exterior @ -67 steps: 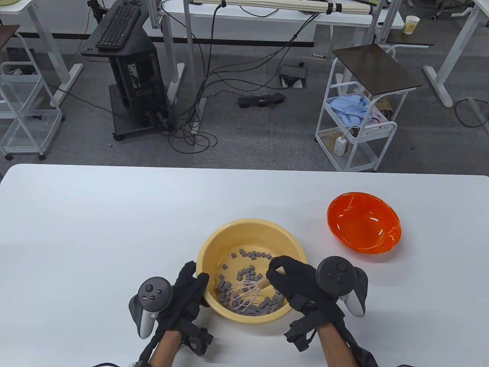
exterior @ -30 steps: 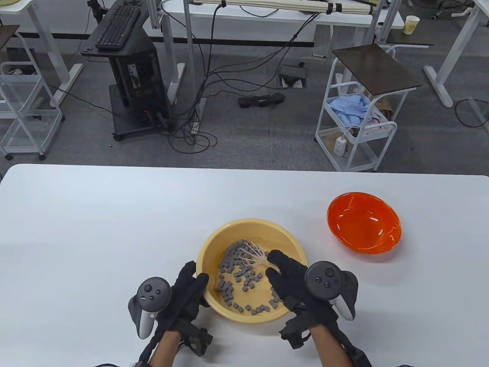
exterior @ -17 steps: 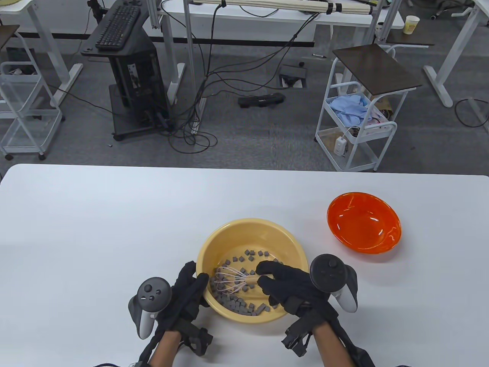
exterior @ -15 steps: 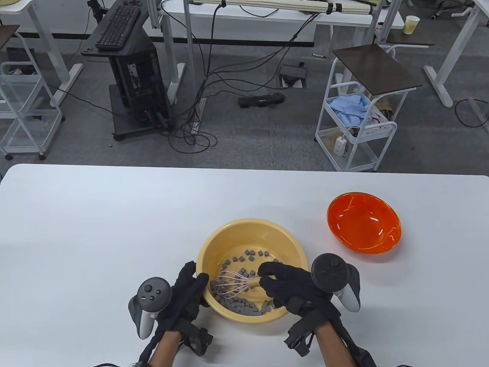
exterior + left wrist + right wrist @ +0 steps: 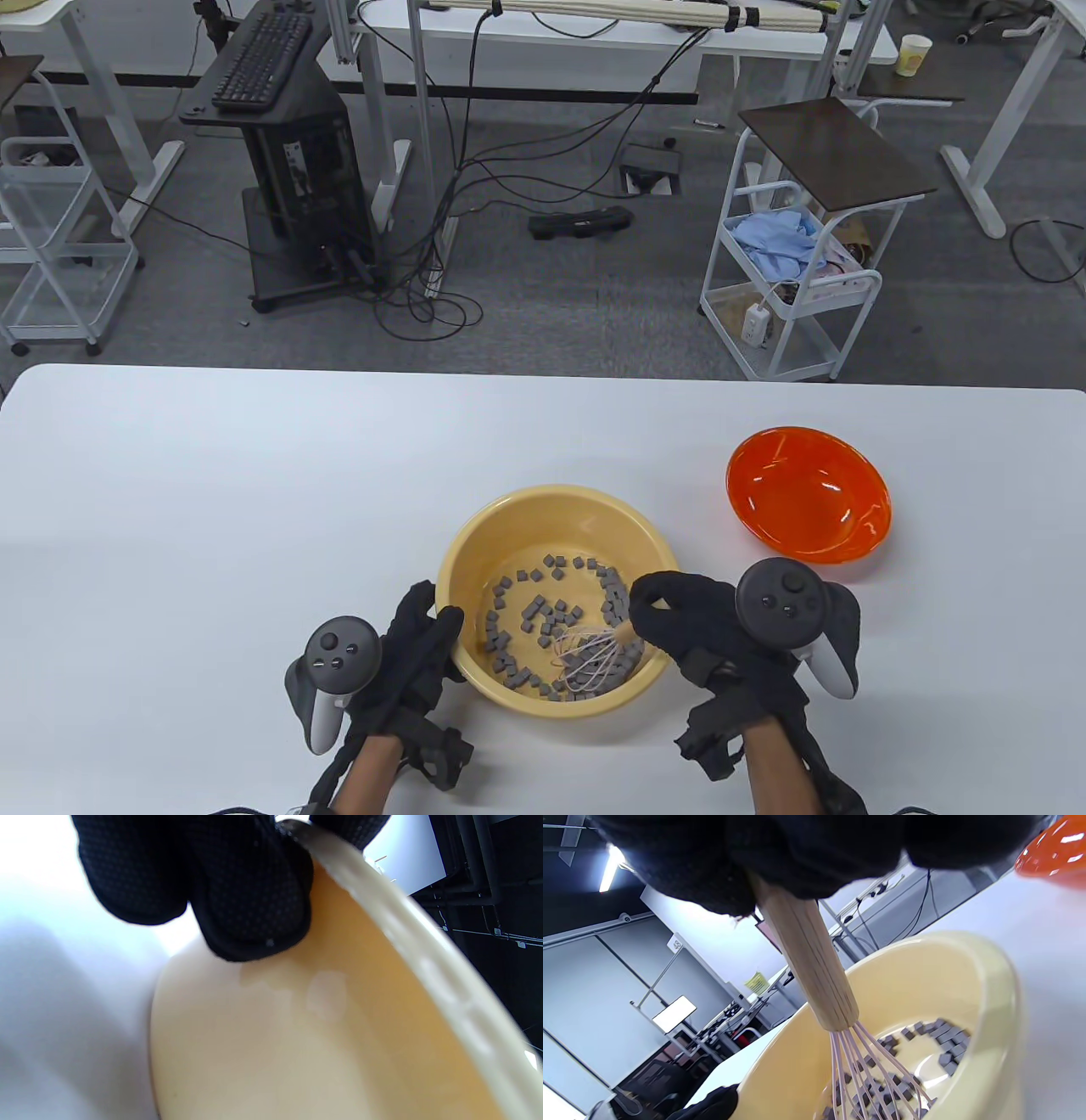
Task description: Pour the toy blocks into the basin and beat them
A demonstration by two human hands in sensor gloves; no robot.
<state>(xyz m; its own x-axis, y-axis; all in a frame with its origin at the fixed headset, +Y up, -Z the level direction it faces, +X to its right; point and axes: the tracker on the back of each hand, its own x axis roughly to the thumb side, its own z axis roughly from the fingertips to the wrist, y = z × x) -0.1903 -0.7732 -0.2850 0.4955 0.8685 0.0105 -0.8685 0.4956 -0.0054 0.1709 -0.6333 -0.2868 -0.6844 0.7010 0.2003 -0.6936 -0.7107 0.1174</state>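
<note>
- Yellow basin (image 5: 475, 543): stands upright on the white counter (image 5: 212, 509), toward the person's edge; it serves as the landmark for all positions below.
- Toy blocks (image 5: 543, 607): small grey cubes lying loose on the basin floor, some in a thin arc toward the far wall, more heaped against the near wall around the whisk wires.
- Whisk (image 5: 590, 658): pale pink wire loops on a light wooden handle (image 5: 810, 959); the wire head sits among the blocks in the near right part of the basin, and the handle slants up toward the basin's right rim.
- Right hand (image 5: 687, 620): at the basin's right rim, fingers curled round the whisk handle; the right wrist view shows the handle emerging from under the black glove.
- Left hand (image 5: 416, 645): at the basin's near left rim, clasping it; in the left wrist view the fingertips (image 5: 254, 904) press on the outer wall just under the rim, and a further piece of glove shows past the rim. In the table view one digit lies over the rim.
- Trackers: one on the back of each hand, the left (image 5: 335, 662) outside the basin's left side, the right (image 5: 785, 607) outside its right side.
- Orange bowl (image 5: 806, 492): on the counter to the right of the basin and farther from the person, well apart from it, tilted, nothing visible inside.
</note>
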